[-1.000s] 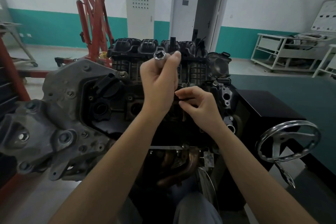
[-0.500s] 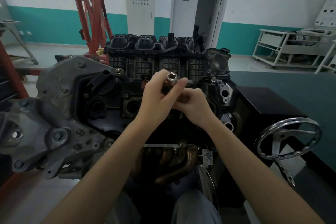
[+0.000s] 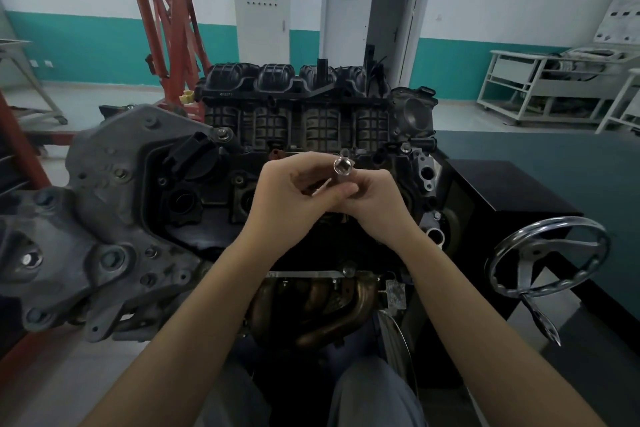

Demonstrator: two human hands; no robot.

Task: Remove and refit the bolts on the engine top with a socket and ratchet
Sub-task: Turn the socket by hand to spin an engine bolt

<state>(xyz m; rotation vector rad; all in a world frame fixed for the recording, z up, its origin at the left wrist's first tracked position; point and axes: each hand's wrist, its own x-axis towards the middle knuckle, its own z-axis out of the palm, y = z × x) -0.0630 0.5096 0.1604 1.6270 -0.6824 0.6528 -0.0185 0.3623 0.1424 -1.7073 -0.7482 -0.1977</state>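
Right now both hands meet over the top of the big black and grey metal engine (image 3: 180, 204). The left hand (image 3: 291, 198) has its grip curled round a shiny silver metal socket (image 3: 343, 168), whose open end points up toward the camera. The right hand (image 3: 374, 198) touches the left hand, its fingers curled in against the lower part of the socket, but I cannot tell if it really holds it. Round dark holes (image 3: 181, 201) in the engine top sit left of the hands; nothing shows inside them. Behind the engine stands a red steel hoist (image 3: 173, 28) and a pale grey cabinet (image 3: 260, 10). A shiny round metal handwheel (image 3: 547, 256) sits on the right, beside a dark green desk (image 3: 554, 156).
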